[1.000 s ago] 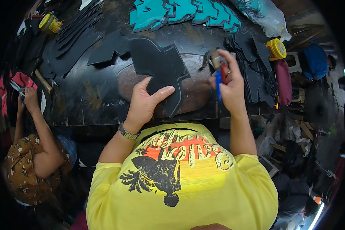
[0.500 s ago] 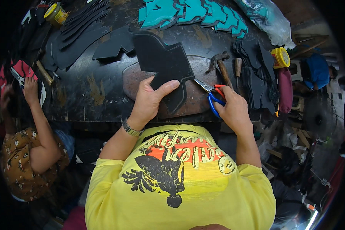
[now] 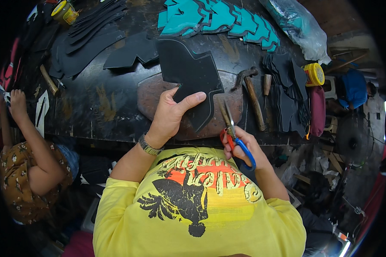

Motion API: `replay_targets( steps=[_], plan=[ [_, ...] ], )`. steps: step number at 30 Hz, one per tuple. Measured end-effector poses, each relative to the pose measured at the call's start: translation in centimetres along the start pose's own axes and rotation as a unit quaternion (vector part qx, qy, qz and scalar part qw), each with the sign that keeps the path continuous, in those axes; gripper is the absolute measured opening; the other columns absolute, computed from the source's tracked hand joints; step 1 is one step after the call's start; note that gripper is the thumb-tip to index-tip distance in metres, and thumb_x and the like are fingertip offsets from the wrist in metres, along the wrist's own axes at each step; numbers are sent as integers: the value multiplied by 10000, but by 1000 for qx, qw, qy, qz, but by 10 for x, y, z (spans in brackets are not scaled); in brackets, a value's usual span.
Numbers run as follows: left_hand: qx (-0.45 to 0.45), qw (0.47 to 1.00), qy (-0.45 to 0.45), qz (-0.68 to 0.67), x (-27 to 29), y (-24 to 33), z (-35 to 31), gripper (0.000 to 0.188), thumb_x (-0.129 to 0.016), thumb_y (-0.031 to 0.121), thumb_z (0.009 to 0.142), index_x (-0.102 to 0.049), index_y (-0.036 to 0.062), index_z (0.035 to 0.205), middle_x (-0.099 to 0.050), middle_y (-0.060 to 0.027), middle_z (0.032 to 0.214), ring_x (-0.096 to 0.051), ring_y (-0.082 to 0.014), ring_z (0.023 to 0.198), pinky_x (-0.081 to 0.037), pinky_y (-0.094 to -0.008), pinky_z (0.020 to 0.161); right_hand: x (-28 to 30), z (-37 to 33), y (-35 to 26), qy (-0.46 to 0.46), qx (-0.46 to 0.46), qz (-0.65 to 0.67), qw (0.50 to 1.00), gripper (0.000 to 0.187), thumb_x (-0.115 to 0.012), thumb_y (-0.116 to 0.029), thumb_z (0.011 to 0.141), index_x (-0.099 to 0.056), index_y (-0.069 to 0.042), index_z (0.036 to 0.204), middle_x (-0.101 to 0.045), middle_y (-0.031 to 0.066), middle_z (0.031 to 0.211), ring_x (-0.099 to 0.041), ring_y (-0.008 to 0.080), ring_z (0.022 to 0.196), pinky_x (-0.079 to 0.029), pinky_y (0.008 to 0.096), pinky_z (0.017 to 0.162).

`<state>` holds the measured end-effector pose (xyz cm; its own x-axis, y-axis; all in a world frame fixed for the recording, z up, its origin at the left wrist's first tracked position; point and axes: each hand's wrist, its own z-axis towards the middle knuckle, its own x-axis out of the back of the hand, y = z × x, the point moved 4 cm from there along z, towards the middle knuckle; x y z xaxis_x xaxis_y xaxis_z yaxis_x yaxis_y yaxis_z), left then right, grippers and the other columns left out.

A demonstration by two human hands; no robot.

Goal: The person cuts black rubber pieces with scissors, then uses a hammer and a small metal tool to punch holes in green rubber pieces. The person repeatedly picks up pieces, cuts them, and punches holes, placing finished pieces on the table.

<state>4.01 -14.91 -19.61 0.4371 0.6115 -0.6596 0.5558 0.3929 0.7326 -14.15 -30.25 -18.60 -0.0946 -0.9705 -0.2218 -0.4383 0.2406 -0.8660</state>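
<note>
My left hand grips a flat black cut-out piece with notched edges, thumb on top and fingers underneath. A thin pale line runs along its border. Just right of the piece, my right hand holds scissors with one red and one blue handle. Their blades point away from me, nearly together and apart from the piece. Under the piece lies a reddish-brown slab on the dark table. A hammer with a wooden handle rests right of the slab, beside a wooden-handled awl.
Teal pieces overlap at the far side, near a clear plastic bag. Black pieces are stacked at right and far left. A yellow tub stands at the right edge. At left, another person's hand works.
My right hand has drawn the scissors away from the piece's edge, toward me, and turned them upward. The piece shifted slightly right. The other person's hands moved left.
</note>
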Motion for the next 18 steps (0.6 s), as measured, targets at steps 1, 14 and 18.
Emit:
replay_targets(
  steps=[1, 14, 18],
  plan=[
    [12, 1000, 10, -5, 0, -1, 0, 207, -739, 89, 929, -713, -4, 1112, -747, -61, 1013, -717, -112, 853, -598, -253, 767, -3, -1, 2, 1, -5, 18, 1000, 265, -701, -97, 909, -568, -27, 1128, -545, 25, 989, -584, 76, 796, -514, 249, 686],
    [21, 998, -4, 67, -1, -4, 1, 290, -626, 184, 977, -634, -32, 1171, -730, -164, 1032, -744, -209, 890, -622, -313, 789, -21, 2, 7, 58, 17, -20, 998, 537, -730, -544, 909, -578, -47, 1045, -521, -25, 734, -481, 49, 583, -375, 196, 548],
    [16, 997, -14, 80, -3, -5, -1, 280, -612, 177, 987, -625, -38, 1167, -728, -160, 1024, -749, -237, 916, -626, -323, 790, -23, 0, 9, 62, 19, -6, 998, 541, -739, -547, 906, -582, -46, 1038, -532, -24, 739, -476, 43, 583, -371, 193, 543]
  ],
)
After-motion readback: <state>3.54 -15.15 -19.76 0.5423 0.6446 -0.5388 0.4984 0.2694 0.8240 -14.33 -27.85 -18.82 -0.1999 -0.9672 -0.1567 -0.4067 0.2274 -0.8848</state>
